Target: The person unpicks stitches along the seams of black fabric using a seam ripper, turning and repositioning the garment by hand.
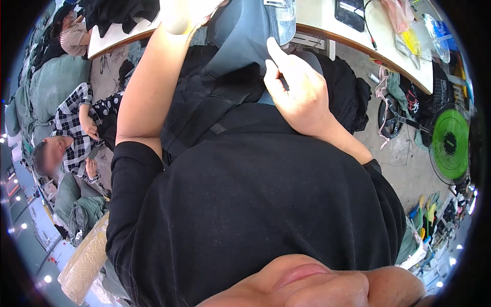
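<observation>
Dark blue-grey cloth (238, 43), likely part of a garment, hangs over the table's near edge toward my lap. At its left edge is my left hand (186, 13), washed out by bright light. The top of the picture cuts off its fingers, so its grip does not show. My right hand (302, 89) is at the cloth's right side. Its forefinger and thumb are stretched out and apart, the forefinger by the edge of a shiny metal plate (286, 23). The other fingers are curled, and nothing shows in that hand.
A white table (312, 15) curves across the top, carrying a dark phone (350, 14), a cable and plastic bags. Black garments (204, 102) heap over my lap. A green fan (450, 143) stands right. At left sits a person in a checked shirt (71, 115), near stuffed green sacks (56, 84).
</observation>
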A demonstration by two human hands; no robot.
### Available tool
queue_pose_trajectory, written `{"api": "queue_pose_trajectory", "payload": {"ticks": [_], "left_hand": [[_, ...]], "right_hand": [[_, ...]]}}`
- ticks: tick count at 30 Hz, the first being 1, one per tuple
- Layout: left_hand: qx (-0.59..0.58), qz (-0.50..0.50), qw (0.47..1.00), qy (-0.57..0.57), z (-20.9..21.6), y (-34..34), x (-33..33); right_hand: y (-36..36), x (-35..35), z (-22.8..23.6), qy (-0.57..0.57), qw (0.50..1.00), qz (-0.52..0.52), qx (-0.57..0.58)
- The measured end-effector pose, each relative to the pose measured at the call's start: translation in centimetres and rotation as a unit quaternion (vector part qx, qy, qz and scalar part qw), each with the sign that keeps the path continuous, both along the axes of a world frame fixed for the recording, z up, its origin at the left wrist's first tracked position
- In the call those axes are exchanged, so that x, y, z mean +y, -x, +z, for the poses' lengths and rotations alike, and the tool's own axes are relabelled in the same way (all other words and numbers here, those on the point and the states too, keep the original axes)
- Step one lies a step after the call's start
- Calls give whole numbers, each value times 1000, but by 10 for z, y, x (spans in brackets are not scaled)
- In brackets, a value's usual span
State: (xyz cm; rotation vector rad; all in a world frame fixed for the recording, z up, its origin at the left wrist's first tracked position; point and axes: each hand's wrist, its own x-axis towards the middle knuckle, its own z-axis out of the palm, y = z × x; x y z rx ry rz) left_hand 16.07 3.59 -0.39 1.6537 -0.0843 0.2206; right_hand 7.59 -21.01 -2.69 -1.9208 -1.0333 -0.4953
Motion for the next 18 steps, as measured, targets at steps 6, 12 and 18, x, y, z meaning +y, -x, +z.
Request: {"api": "queue_pose_trajectory", "payload": {"ticks": [6, 12, 18], "left_hand": [[-9, 10, 1000, -11, -2, 1, 0], [-16, 18, 999, -24, -3, 1, 0], [-28, 21, 999, -39, -3, 1, -5]], "right_hand": [[-5, -1, -1, 2, 999, 0, -44], [-13, 1, -2, 3, 999, 1, 46], [-13, 2, 1, 8, 999, -11, 46]]}}
